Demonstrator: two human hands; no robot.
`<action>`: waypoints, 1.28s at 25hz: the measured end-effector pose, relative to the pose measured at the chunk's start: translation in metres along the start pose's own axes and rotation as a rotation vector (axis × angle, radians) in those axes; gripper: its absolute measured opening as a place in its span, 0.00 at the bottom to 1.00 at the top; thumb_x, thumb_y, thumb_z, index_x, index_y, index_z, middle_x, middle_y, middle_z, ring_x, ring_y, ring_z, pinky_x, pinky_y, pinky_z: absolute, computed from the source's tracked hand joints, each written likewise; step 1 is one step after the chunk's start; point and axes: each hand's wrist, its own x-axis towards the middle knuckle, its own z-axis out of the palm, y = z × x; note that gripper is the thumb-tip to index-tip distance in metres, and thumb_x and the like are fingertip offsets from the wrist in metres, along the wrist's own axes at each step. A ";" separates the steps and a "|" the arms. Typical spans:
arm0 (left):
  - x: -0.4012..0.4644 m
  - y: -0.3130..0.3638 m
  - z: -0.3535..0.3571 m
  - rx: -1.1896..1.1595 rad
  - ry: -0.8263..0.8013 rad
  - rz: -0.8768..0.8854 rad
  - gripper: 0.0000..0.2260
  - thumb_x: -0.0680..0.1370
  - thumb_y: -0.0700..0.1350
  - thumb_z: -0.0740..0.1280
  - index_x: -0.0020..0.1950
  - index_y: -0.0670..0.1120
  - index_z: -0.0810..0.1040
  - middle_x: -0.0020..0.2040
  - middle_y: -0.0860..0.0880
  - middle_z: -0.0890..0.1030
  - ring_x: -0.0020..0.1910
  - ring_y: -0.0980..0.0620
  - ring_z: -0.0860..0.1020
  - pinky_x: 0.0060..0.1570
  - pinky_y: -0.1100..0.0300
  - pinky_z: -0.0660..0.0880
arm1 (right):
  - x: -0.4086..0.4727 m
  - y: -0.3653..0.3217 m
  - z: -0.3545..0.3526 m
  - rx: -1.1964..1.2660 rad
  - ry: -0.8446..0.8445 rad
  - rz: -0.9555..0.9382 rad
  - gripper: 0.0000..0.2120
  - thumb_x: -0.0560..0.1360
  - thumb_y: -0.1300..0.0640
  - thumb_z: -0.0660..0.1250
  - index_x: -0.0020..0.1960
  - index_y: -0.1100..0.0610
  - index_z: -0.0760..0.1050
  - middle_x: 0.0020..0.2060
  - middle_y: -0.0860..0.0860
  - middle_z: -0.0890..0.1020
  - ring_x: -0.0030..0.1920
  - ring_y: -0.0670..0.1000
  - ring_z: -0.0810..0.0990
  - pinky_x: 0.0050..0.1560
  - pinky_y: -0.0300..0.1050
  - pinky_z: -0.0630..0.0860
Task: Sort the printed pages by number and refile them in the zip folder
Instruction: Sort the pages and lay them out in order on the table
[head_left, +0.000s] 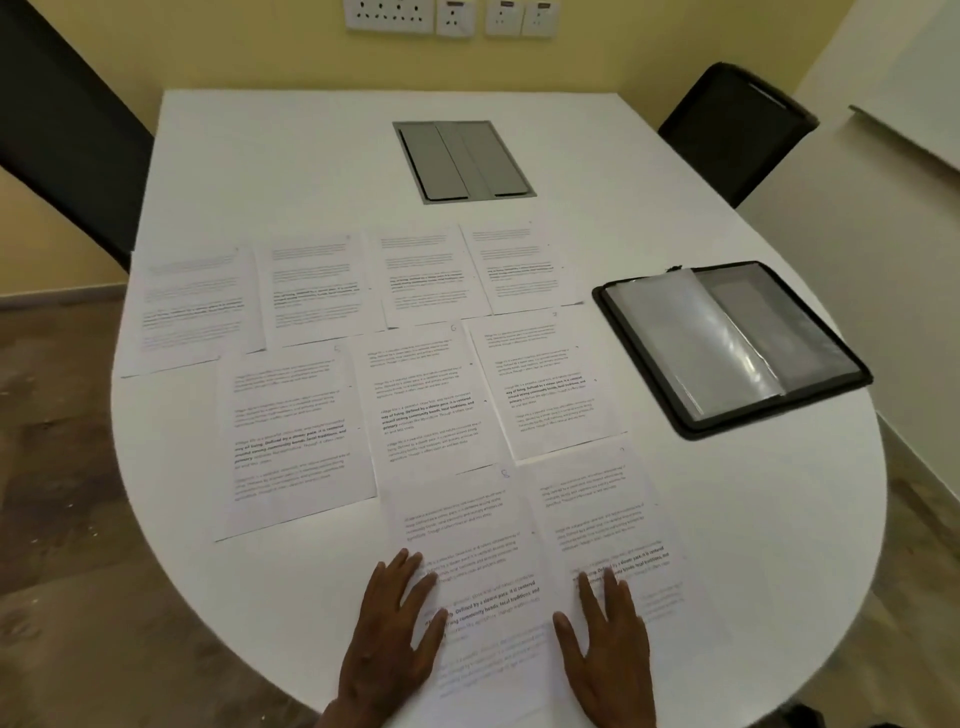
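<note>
- Nine printed pages are lying spread face-up on the white worktop (701, 519): four in the far row, three in the middle row, two nearest me. I am judging the spread as deliberate, so each handwritten corner number is readable at once.
- I am pressing my left hand (392, 631) flat on the near-left page (483, 561), fingers spread wide, gripping nothing.
- I am resting my right hand (608, 644) flat on the near-right page (602, 519), fingers likewise splayed, holding nothing. Probable reason: I am keeping both sheets square and sliding them into line.
- Corner numbers are showing on the middle-row centre page (431, 395) and the near-left page; the digits are too blurred for me to be reading them with confidence.
- Zip folder (732, 348) is lying open on the worktop's right side, clear sleeves fanned up, well apart from both hands and beyond my right one.
- Judgement: sorting is appearing near done; gathering and refiling are not yet begun.
</note>
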 end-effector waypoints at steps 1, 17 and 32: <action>0.001 0.000 -0.001 -0.005 0.002 -0.005 0.21 0.77 0.55 0.67 0.64 0.43 0.80 0.71 0.46 0.73 0.75 0.48 0.66 0.72 0.44 0.64 | 0.003 -0.001 -0.003 -0.008 -0.017 -0.005 0.41 0.71 0.26 0.44 0.79 0.45 0.54 0.81 0.50 0.52 0.81 0.52 0.49 0.77 0.56 0.52; 0.004 0.007 -0.013 -0.082 -0.013 -0.039 0.22 0.78 0.55 0.66 0.67 0.43 0.77 0.74 0.45 0.70 0.77 0.47 0.63 0.72 0.42 0.65 | -0.005 -0.011 -0.020 -0.058 -0.095 0.003 0.35 0.80 0.33 0.51 0.80 0.44 0.40 0.80 0.48 0.39 0.79 0.46 0.37 0.78 0.47 0.37; -0.020 0.045 -0.095 -0.127 -0.053 -0.187 0.27 0.77 0.61 0.62 0.71 0.47 0.74 0.73 0.47 0.71 0.76 0.49 0.63 0.69 0.43 0.70 | -0.065 -0.013 -0.053 -0.024 -0.055 0.074 0.41 0.77 0.30 0.51 0.82 0.50 0.45 0.81 0.54 0.50 0.81 0.54 0.48 0.80 0.52 0.47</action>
